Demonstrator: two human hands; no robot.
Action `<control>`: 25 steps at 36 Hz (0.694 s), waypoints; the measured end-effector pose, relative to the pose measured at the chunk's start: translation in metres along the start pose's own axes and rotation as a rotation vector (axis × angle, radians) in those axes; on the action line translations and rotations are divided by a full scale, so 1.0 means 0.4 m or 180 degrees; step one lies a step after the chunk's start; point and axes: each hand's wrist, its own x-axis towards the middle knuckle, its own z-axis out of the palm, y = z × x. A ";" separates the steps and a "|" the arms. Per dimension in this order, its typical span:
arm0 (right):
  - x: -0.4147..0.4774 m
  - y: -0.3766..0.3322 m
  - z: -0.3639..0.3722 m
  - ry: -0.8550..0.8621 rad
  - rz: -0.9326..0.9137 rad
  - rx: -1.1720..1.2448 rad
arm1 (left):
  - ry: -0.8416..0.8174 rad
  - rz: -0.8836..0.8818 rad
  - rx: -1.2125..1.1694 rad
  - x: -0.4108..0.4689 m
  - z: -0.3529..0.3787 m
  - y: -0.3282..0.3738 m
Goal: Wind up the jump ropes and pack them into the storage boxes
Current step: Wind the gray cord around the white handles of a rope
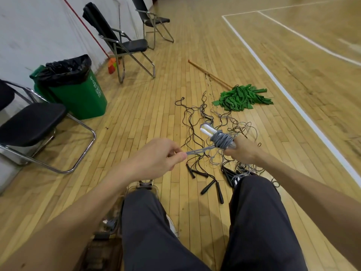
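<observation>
Above wooden gym floor (156, 98) | right hand (243, 151) grips white-handled grey jump rope bundle (221, 141) | left hand (156, 159) pinches its grey cord tail (199, 150) | tangled black ropes (208, 186) on floor beneath

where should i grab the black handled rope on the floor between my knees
Probably by its two black handles, coming from above. They lie flat on the wooden floor, and their cord ends nearly meet in a V, so both could be pinched together there.
</observation>
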 end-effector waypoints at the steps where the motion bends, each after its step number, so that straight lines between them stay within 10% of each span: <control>1: 0.002 -0.003 0.003 -0.0008 -0.0017 -0.0043 | -0.0010 0.0015 0.0071 0.001 -0.008 0.007; 25: -0.166 -0.103 0.098 -0.2667 -0.0570 -0.0879 | 0.0509 0.1455 0.1522 0.116 -0.060 0.025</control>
